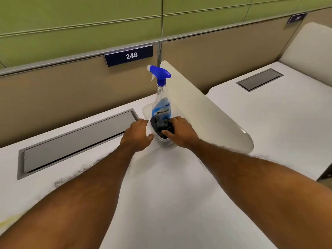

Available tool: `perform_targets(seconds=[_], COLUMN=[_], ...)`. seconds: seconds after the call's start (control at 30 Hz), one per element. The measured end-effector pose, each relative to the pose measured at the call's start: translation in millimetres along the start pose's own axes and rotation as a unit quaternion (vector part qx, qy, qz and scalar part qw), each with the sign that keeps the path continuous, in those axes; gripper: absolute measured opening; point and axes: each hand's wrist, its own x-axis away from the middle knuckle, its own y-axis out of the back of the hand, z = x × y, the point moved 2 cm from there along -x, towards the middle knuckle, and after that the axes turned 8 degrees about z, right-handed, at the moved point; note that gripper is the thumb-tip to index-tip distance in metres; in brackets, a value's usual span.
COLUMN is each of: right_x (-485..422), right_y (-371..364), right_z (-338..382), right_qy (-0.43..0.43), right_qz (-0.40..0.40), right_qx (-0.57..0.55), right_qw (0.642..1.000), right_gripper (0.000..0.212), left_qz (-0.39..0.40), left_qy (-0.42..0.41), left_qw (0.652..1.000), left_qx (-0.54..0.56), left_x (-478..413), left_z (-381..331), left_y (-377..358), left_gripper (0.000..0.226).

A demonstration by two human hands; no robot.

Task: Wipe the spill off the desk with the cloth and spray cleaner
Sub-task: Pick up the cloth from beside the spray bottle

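A clear spray bottle (pixel 161 97) with a blue trigger head and blue label stands upright in a clear plastic tub (pixel 146 112) at the back of the white desk (pixel 161 194). A dark grey cloth (pixel 159 124) is bunched in the tub in front of the bottle. My right hand (pixel 179 133) grips the cloth from the right, thumb and fingers closed on it. My left hand (pixel 137 134) rests against the tub's left side, fingers slightly apart, holding nothing. A faint yellowish spill (pixel 8 222) shows at the desk's near left edge.
A grey cable hatch (pixel 71 141) is set into the desk left of the tub. A cream divider panel (pixel 206 112) stands just right of the tub, with a neighbouring desk (pixel 278 126) beyond. A beige partition with a sign reading 248 (pixel 129 55) backs the desk.
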Motion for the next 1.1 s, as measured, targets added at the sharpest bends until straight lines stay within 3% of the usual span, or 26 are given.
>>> perform_targets(seconds=[0.27, 0.53, 0.73, 0.9, 1.0, 1.1], right_x=[-27, -36, -39, -36, -32, -25], right_y=[-5, -13, 20, 61, 77, 88], right_z=[0, 6, 6, 13, 16, 17], right_qy=[0.045, 0.019, 0.041, 0.108, 0.121, 0.125], right_qz=[0.009, 0.051, -0.025, -0.064, -0.062, -0.055], right_qx=[0.027, -0.019, -0.046, -0.134, -0.165, -0.164], right_qw=[0.999, 0.998, 0.998, 0.983, 0.977, 0.977], right_gripper=[0.062, 0.028, 0.026, 0.018, 0.022, 0.022], left_qz=[-0.014, -0.042, -0.089, -0.089, -0.09, -0.102], left_qy=[-0.015, 0.004, -0.025, -0.083, -0.071, -0.06], left_qw=[0.999, 0.998, 0.987, 0.953, 0.948, 0.958], left_qx=[0.032, 0.036, 0.132, 0.276, 0.296, 0.262], left_x=[-31, -40, -41, -38, -37, -34], left_z=[-7, -4, -16, -38, -51, -58], left_y=[-9, -23, -7, 14, 24, 29], left_gripper=[0.052, 0.049, 0.043, 0.041, 0.044, 0.03])
